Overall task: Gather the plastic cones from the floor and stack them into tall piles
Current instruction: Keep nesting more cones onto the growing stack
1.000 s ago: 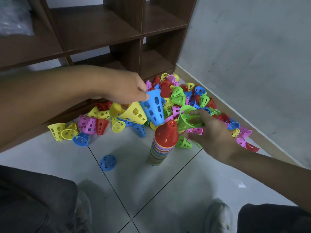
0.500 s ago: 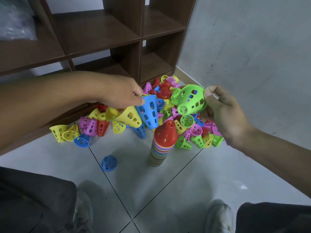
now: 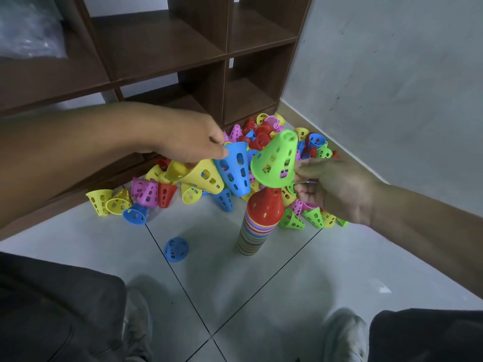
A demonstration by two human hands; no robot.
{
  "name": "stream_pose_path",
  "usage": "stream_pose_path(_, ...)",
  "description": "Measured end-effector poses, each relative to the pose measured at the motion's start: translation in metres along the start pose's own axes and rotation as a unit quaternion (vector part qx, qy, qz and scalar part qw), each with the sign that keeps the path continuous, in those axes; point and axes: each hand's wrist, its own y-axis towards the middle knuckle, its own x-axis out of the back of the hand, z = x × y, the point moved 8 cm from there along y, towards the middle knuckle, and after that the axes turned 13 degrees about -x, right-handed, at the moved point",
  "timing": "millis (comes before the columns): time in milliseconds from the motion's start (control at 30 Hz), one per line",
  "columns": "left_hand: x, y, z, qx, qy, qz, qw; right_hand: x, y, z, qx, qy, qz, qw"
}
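A tall stack of nested cones (image 3: 257,226) stands on the floor tiles with a red cone on top. My right hand (image 3: 334,189) pinches the rim of a green cone (image 3: 277,160), held narrow end up just above the stack's tip. My left hand (image 3: 193,142) grips a blue cone (image 3: 235,168) and a yellow cone (image 3: 198,176) by their rims, to the left of the stack. A heap of loose cones (image 3: 277,137) in several colours lies behind the stack, toward the wall corner.
A dark wooden shelf unit (image 3: 162,48) rises behind the heap, and a grey wall (image 3: 392,87) closes the right side. One blue cone (image 3: 176,249) lies alone on the tiles, left of the stack. My knees and shoes (image 3: 345,335) fill the bottom edge.
My right hand picked the green cone from the heap, lifted it and turned it narrow end up over the stack. The left hand stayed put with its two cones.
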Motion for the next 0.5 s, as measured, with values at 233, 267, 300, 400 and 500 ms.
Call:
stream_pose_path(233,-0.002,0.001,-0.002,-0.011,0.009,0.01,1.0,0.005,0.019,-0.027,-0.035,-0.086,-0.03,0.995)
stream_pose_path(267,-0.002,0.001,-0.002,-0.011,0.008,0.012,1.0,0.006,0.022,-0.032,-0.037,-0.095,-0.034,0.994)
stream_pose_path(300,-0.002,0.001,-0.001,-0.012,0.008,0.014,1.0,0.006,0.024,-0.036,-0.039,-0.101,-0.039,0.993)
stream_pose_path(400,-0.003,0.002,0.0,-0.016,0.014,0.015,1.0,0.003,0.029,-0.045,-0.039,-0.119,-0.05,0.991)
stream_pose_path(500,-0.006,0.003,0.001,-0.019,0.01,0.019,1.0,0.004,0.034,-0.054,-0.038,-0.147,-0.068,0.986)
